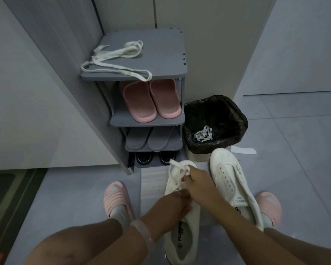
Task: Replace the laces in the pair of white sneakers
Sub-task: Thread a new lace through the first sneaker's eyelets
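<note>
Two white sneakers lie on the floor in front of me. My left hand (175, 204) grips the tongue area of the left sneaker (182, 236). Just above it, my right hand (196, 178) pinches a white lace (177, 166) that runs into that shoe's eyelets near the toe. The right sneaker (231, 180) lies beside it with bare eyelets and no lace. Another white lace (115, 58) lies loose on top of the grey shoe rack (166, 60). A crumpled white lace (203, 133) sits inside the bin.
The grey rack holds pink slippers (151, 100), grey slippers (151, 139) and dark shoes (155, 157). A bin with a black liner (216, 111) stands right of the rack. My feet in pink sandals (116, 197) flank the sneakers. A white sheet (151, 188) lies under the left sneaker.
</note>
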A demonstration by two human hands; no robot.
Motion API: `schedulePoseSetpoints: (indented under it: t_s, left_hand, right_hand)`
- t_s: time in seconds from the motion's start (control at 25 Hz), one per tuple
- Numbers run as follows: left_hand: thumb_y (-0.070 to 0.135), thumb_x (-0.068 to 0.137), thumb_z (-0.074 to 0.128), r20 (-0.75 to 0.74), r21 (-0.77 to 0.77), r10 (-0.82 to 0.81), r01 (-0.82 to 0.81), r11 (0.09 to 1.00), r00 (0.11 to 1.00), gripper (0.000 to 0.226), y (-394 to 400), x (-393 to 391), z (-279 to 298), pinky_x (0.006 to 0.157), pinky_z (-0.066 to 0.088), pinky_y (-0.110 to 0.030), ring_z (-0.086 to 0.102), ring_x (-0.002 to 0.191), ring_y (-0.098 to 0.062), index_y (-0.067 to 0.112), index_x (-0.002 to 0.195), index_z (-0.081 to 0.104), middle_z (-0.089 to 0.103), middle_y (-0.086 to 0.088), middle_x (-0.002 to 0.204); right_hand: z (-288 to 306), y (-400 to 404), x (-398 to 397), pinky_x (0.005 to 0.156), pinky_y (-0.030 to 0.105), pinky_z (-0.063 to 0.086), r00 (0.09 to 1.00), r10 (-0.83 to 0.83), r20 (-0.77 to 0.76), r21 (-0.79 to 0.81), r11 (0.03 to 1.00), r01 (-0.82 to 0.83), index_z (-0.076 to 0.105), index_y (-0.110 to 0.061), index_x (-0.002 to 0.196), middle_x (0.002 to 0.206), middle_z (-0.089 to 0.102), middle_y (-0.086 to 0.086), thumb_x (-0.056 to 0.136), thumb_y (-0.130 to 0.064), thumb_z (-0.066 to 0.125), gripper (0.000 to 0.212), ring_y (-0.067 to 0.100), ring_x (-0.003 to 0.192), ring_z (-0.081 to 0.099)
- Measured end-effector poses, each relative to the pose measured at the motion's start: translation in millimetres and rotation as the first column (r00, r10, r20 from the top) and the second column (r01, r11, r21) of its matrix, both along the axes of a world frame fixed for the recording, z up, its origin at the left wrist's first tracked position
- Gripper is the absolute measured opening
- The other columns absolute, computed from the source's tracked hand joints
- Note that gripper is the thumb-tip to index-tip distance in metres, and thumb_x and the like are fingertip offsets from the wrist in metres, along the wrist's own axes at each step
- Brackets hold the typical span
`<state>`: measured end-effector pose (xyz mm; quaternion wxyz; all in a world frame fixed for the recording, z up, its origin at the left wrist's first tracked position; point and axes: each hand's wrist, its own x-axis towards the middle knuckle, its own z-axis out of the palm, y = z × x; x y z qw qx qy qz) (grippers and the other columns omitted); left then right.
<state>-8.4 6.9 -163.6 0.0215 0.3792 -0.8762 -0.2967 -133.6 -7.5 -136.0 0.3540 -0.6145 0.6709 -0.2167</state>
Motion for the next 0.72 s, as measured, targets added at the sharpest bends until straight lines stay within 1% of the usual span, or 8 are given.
schedulePoseSetpoints:
  t_s: [0.12, 0.2, 0.24, 0.28, 0.36, 0.4, 0.52, 0.72]
  left_hand:
    - [0.015, 0.099, 0.039, -0.012, 0.037, -0.052, 0.052, 0.998, 0.999, 0.031, -1, -3, 0, 0.084, 0.033, -0.021, 0.052, 0.11, -0.023, -0.003, 0.112, 0.06, 0.052, -0.009, 0.127]
    - [0.009, 0.094, 0.046, -0.157, 0.197, 0.166, -0.134, 0.971, 0.973, 0.024, -8, -4, 7, 0.078, 0.038, -0.022, 0.058, 0.097, -0.019, -0.002, 0.099, 0.066, 0.063, -0.01, 0.11]
    - [0.006, 0.09, 0.049, -0.197, 0.303, 0.405, -0.338, 0.891, 0.893, 0.02, -17, -2, 13, 0.075, 0.042, -0.022, 0.06, 0.086, -0.015, 0.001, 0.09, 0.069, 0.067, -0.009, 0.097]
    - [0.003, 0.088, 0.051, -0.213, 0.423, 0.655, -0.536, 0.731, 0.725, 0.019, -28, 0, 16, 0.07, 0.045, -0.023, 0.059, 0.075, -0.014, 0.003, 0.08, 0.069, 0.066, -0.009, 0.084]
    - [0.001, 0.087, 0.05, -0.17, 0.556, 0.898, -0.713, 0.427, 0.406, 0.024, -52, 6, 10, 0.064, 0.045, -0.026, 0.054, 0.064, -0.019, 0.007, 0.068, 0.063, 0.059, -0.009, 0.07]
    - [0.004, 0.089, 0.049, -0.092, 0.541, 0.907, -0.744, 0.393, 0.412, 0.025, -61, 9, 3, 0.066, 0.043, -0.028, 0.051, 0.066, -0.021, 0.008, 0.067, 0.061, 0.055, -0.009, 0.069]
    - [0.013, 0.086, 0.059, 0.102, 0.612, 0.854, -0.709, 0.351, 0.51, 0.035, -68, 2, -11, 0.063, 0.035, -0.027, 0.044, 0.062, -0.02, 0.008, 0.053, 0.049, 0.045, -0.007, 0.059]
    - [-0.002, 0.084, 0.056, -0.046, 0.822, 0.97, -0.542, 0.172, 0.237, 0.021, -78, -35, 16, 0.058, 0.044, -0.022, 0.053, 0.065, -0.018, 0.01, 0.068, 0.062, 0.059, -0.005, 0.064]
  right_hand:
    - [14, -3, -2, 0.06, 0.012, 0.036, 0.996, -0.015, 0.085, -0.08, 0.997, 0.022, 0.06, -0.004, 0.098, 0.073, 0.053, -0.012, 0.095, -0.006, 0.042, 0.019, 0.0, 0.068, 0.048]
    - [8, -2, -6, 0.063, 0.015, 0.038, 0.988, -0.053, 0.148, -0.013, 0.998, 0.056, 0.061, -0.006, 0.101, 0.078, 0.056, -0.007, 0.096, -0.008, 0.04, 0.021, 0.007, 0.074, 0.052]
    - [3, 2, -8, 0.065, 0.018, 0.039, 0.986, -0.063, 0.156, 0.034, 0.998, 0.058, 0.061, -0.007, 0.102, 0.084, 0.058, -0.003, 0.097, -0.009, 0.04, 0.022, 0.012, 0.078, 0.054]
    - [-3, 7, -7, 0.064, 0.016, 0.039, 0.987, -0.054, 0.153, 0.072, 0.996, 0.044, 0.061, -0.008, 0.102, 0.087, 0.058, -0.001, 0.097, -0.011, 0.039, 0.023, 0.012, 0.079, 0.053]
    - [-14, 17, -6, 0.056, 0.009, 0.034, 0.992, 0.008, 0.124, 0.118, 0.993, -0.022, 0.06, -0.007, 0.098, 0.089, 0.059, 0.004, 0.097, -0.01, 0.039, 0.021, 0.008, 0.07, 0.05]
    - [-20, 20, -5, 0.055, 0.01, 0.033, 0.994, 0.044, 0.104, 0.119, 0.991, -0.057, 0.06, -0.004, 0.099, 0.09, 0.061, 0.009, 0.096, -0.009, 0.04, 0.02, 0.008, 0.068, 0.049]
    - [-30, 22, -3, 0.063, 0.018, 0.032, 0.992, 0.109, 0.07, 0.109, 0.987, -0.116, 0.058, 0.0, 0.104, 0.101, 0.065, 0.015, 0.096, -0.01, 0.041, 0.021, 0.015, 0.081, 0.052]
    - [-35, 23, -4, 0.071, 0.019, 0.035, 0.98, 0.192, 0.057, 0.151, 0.968, -0.199, 0.055, -0.001, 0.109, 0.11, 0.063, 0.014, 0.096, -0.011, 0.04, 0.022, 0.025, 0.1, 0.059]
